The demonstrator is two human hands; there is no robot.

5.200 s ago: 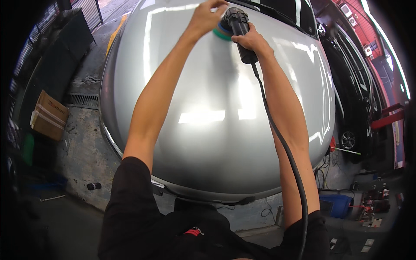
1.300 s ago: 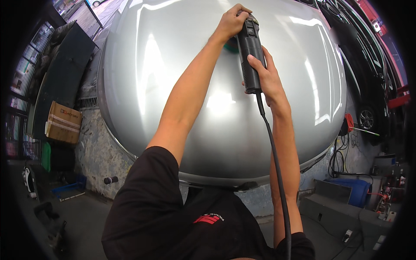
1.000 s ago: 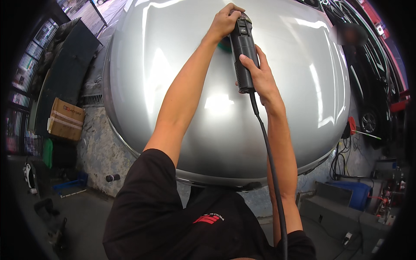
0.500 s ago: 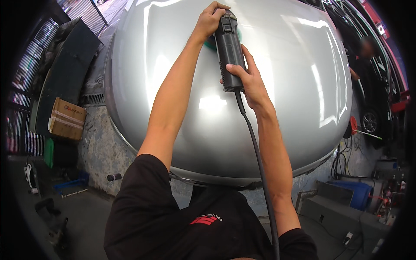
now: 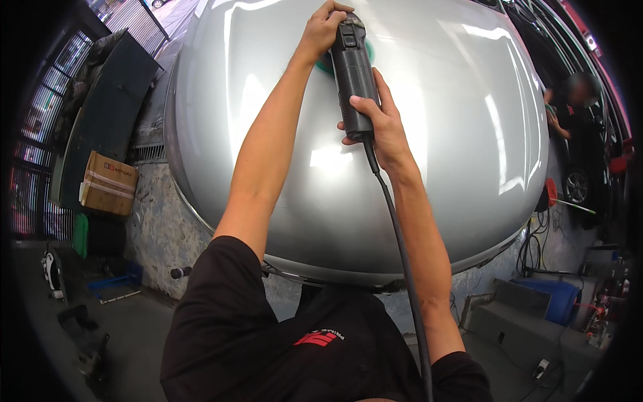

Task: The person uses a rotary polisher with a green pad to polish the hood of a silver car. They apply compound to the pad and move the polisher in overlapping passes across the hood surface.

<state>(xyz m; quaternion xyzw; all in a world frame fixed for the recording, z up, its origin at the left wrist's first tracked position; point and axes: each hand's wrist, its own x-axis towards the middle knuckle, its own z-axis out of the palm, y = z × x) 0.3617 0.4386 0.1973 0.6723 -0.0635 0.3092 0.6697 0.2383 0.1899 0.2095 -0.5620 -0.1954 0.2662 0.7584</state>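
Observation:
A black corded polisher (image 5: 355, 77) rests on the silver car hood (image 5: 328, 208), its green pad (image 5: 370, 51) partly showing under the head. My left hand (image 5: 323, 31) is closed over the top of the polisher's head. Lower down, my right hand (image 5: 378, 120) wraps round the rear of the body, thumb on top and fingers at the far side. The black power cord (image 5: 394, 221) runs from the tool's end down along my right forearm. Glossy light reflections lie across the hood around the tool.
At left, a cardboard box (image 5: 109, 183) stands beside a dark cabinet (image 5: 100, 114). Another person (image 5: 579, 114) is by a dark car at right. Looped cables (image 5: 531, 251), a blue bin (image 5: 552, 298) and a grey step-like block (image 5: 506, 318) lie at lower right.
Both hands keep their hold and the polisher stays at nearly the same spot on the hood. The view has shifted slightly. The other person at right shows more fully.

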